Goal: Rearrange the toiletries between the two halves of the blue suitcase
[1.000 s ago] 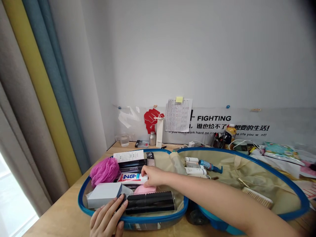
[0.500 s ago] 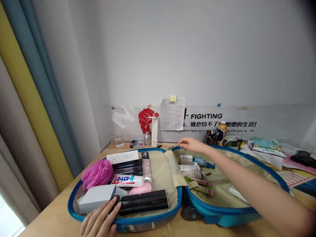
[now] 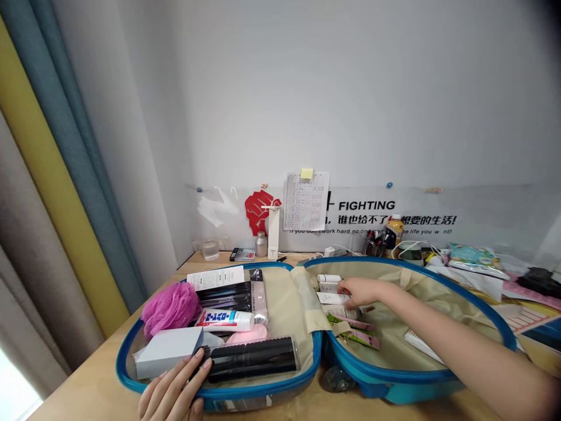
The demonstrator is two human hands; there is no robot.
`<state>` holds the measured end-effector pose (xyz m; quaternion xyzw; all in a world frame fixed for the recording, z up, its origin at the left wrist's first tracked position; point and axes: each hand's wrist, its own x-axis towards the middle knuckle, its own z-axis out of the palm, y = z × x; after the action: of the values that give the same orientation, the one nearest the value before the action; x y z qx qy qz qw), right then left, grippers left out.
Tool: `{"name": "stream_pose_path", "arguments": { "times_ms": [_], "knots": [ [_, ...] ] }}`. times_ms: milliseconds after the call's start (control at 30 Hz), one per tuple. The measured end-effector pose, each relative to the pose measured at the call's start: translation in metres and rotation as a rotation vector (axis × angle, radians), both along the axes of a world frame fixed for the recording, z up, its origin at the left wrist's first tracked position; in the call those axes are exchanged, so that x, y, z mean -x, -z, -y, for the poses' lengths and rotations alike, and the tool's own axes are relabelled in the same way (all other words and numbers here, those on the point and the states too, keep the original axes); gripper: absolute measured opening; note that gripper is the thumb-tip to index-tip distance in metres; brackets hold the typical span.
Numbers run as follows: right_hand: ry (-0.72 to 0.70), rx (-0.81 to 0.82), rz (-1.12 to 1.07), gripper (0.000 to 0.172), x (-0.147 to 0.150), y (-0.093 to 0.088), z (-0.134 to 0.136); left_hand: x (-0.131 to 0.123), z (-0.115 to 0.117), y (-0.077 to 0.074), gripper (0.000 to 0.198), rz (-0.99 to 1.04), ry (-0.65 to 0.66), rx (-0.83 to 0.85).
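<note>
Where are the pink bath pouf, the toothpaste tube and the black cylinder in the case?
Pink bath pouf (image 3: 170,306), head view, middle of the mesh.
Toothpaste tube (image 3: 224,320), head view, printed label.
Black cylinder (image 3: 250,358), head view, mid-body.

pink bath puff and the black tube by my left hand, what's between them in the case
In the head view, a grey box and a toothpaste tube lie between the pink bath puff and the black tube; the left hand touches box and tube.

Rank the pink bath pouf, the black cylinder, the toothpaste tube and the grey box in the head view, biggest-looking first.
1. Black cylinder, longest.
2. Grey box and pink bath pouf: too alike to rank; the box lies nearer the camera.
3. Toothpaste tube, slimmest.
The left hand touches the box and cylinder.
</note>
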<state>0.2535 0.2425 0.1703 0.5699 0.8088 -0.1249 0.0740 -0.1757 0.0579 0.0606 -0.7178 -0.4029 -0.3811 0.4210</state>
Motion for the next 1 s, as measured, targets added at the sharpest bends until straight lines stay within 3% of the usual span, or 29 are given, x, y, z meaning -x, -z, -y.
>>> {"name": "stream_pose_path", "arguments": {
  "times_ms": [233,367,467,600,700,767,900,1000],
  "knots": [
    [0.037,0.026,-0.016,0.034,-0.003,0.003,-0.002,0.001,-0.001,0.004,0.060,0.001,-0.009,0.038],
    [0.044,0.020,-0.049,0.023,-0.005,-0.001,0.000,0.002,-0.002,0.006,0.060,0.009,0.004,0.030],
    [0.056,-0.006,-0.083,0.023,-0.012,-0.017,0.003,0.001,-0.001,0.005,0.060,0.016,0.002,0.031],
    [0.064,-0.057,-0.214,0.043,-0.004,-0.052,0.009,0.000,-0.001,0.003,0.060,0.027,0.003,0.045],
    [-0.037,-0.107,-0.342,0.046,0.040,-0.068,0.016,-0.001,0.000,0.000,0.060,0.022,0.013,0.017],
    [-0.136,-0.112,-0.338,0.042,0.084,-0.066,0.018,-0.003,0.000,-0.003,0.061,0.014,0.017,0.005],
    [-0.216,-0.086,-0.307,0.031,0.175,-0.041,0.014,-0.005,0.001,-0.006,0.059,0.011,0.014,0.013],
    [-0.237,-0.054,-0.284,0.028,0.222,-0.020,0.009,-0.005,0.001,-0.005,0.058,0.006,0.007,0.009]
  ]
}}
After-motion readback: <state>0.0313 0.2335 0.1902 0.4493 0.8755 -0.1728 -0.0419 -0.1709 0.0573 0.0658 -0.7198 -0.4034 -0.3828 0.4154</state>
